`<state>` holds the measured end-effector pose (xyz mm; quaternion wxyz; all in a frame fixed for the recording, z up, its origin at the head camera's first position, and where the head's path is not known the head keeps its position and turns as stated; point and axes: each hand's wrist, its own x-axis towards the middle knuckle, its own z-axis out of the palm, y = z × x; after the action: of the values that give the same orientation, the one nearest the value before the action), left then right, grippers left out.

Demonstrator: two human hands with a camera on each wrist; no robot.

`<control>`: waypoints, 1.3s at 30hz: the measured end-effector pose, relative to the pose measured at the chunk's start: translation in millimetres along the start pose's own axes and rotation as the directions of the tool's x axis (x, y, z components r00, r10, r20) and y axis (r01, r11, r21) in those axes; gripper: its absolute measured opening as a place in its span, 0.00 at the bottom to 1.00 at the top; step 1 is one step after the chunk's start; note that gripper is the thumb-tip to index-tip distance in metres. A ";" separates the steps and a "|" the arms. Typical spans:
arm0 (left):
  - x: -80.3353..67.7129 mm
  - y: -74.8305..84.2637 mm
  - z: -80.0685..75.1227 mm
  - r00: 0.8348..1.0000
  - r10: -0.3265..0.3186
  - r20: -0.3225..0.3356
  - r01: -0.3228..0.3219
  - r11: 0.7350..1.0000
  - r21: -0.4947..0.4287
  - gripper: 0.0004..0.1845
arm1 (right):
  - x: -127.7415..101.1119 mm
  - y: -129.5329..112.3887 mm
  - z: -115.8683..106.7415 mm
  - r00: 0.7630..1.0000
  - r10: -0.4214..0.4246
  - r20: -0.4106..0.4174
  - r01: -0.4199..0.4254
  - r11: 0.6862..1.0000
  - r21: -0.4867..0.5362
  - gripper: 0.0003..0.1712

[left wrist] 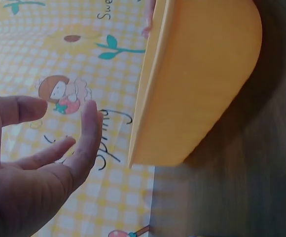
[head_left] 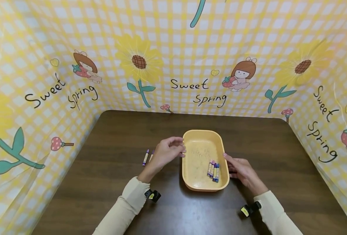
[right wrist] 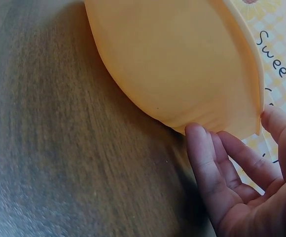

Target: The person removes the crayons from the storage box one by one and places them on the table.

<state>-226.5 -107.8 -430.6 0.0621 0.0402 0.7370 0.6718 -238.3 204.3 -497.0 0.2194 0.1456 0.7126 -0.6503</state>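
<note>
Cream sleeves (head_left: 126, 209) come in from the near edge of the dark wooden table (head_left: 102, 182), each wrist wearing a small black and yellow band. Between the hands sits a yellow tray (head_left: 195, 153), and four or so crayons (head_left: 213, 170) lie side by side in its near right corner. Her right hand (head_left: 242, 171) rests against the tray's right wall, fingers fairly straight and loosely spread, their tips touching the outer side just under the rim; nothing is pinched. Her left hand (head_left: 168, 151) hovers at the tray's left rim with fingers relaxed and slightly curled, holding nothing; the left wrist view shows a gap between them and the wall. Two more crayons (head_left: 148, 157) lie on the table just left of that hand, partly hidden behind it. A yellow checked backdrop (head_left: 191, 65) with sunflowers and "Sweet Spring" lettering walls in three sides.
</note>
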 end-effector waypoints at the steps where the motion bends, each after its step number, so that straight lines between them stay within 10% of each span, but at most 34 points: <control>1: 0.7 1.4 2.6 1.000 -0.005 0.024 0.005 1.000 -0.004 0.20 | 0.1 -0.8 -0.6 1.000 -0.004 0.002 0.004 1.000 0.000 0.27; 16: 5.8 2.4 42.3 0.962 -0.117 0.247 0.110 0.993 0.043 0.19 | -3.2 8.6 -3.4 0.999 -0.007 0.038 0.006 1.000 0.011 0.29; 39: 25.6 3.4 82.1 0.915 -0.204 0.348 0.173 0.978 0.118 0.20 | 2.8 2.3 -4.8 0.997 -0.060 0.053 0.060 0.998 0.010 0.27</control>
<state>-240.0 -22.9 -435.6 0.2580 0.0936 0.7416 0.6121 -240.2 209.1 -500.1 0.2182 0.1077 0.7078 -0.6632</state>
